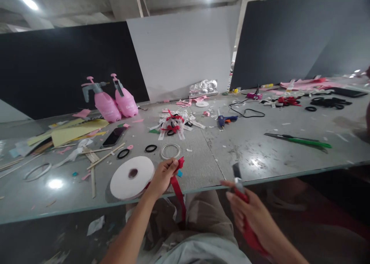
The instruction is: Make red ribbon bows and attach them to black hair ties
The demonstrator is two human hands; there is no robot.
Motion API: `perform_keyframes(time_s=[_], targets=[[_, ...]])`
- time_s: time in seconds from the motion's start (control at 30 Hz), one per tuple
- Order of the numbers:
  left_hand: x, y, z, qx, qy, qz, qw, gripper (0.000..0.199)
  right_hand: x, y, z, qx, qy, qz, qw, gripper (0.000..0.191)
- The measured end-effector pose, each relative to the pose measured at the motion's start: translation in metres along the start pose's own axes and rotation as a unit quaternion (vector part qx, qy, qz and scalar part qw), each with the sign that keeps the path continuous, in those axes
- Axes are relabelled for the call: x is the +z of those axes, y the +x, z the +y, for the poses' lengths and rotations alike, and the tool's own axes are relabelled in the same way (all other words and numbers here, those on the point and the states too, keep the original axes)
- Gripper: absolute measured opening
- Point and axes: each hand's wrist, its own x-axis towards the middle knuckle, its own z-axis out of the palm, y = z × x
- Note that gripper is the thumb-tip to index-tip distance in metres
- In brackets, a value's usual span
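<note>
My left hand [165, 175] is closed in a pinch on a red ribbon [178, 190]. A short folded bit stands out past the thumb, and a long tail hangs over the table's front edge towards my lap. In my right hand [248, 208] are red-handled scissors [238, 177], blurred, blades pointing up and away, just off the table edge. A large white ribbon roll [121, 179] lies beside my left wrist. Just beyond that hand are a pale ring [170, 151] and two black hair ties [150, 148].
Behind sits a pile of red and white bows [173, 125]. A blue glue gun [227, 119], green-handled tweezers [300, 140] and black bands [331, 102] lie to the right. On the left are a phone [114, 136], sticks and two pink spray bottles [107, 106].
</note>
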Motion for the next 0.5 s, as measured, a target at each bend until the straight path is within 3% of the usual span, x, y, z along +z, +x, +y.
perform_keyframes(time_s=[0.13, 0.27, 0.37, 0.43, 0.5], targets=[[0.005, -0.004, 0.014, -0.010, -0.050, -0.003, 0.999, 0.042, 0.078, 0.011, 0.021, 0.009, -0.012, -0.102, 0.995, 0.070], [0.003, -0.009, 0.026, 0.021, -0.021, 0.024, 0.999, 0.042, 0.125, 0.020, 0.027, 0.045, -0.001, -0.141, 0.989, 0.038], [-0.012, -0.009, 0.026, 0.031, -0.013, 0.111, 0.993, 0.040, 0.119, 0.025, 0.014, -0.006, 0.038, -0.115, 0.993, 0.041], [-0.028, -0.008, 0.024, 0.037, -0.035, 0.180, 0.982, 0.037, 0.094, 0.027, -0.014, -0.074, 0.014, -0.061, 0.995, 0.040], [-0.047, -0.009, 0.022, 0.047, -0.021, 0.224, 0.973, 0.035, 0.058, 0.031, -0.059, -0.164, -0.066, 0.011, 0.984, 0.038]])
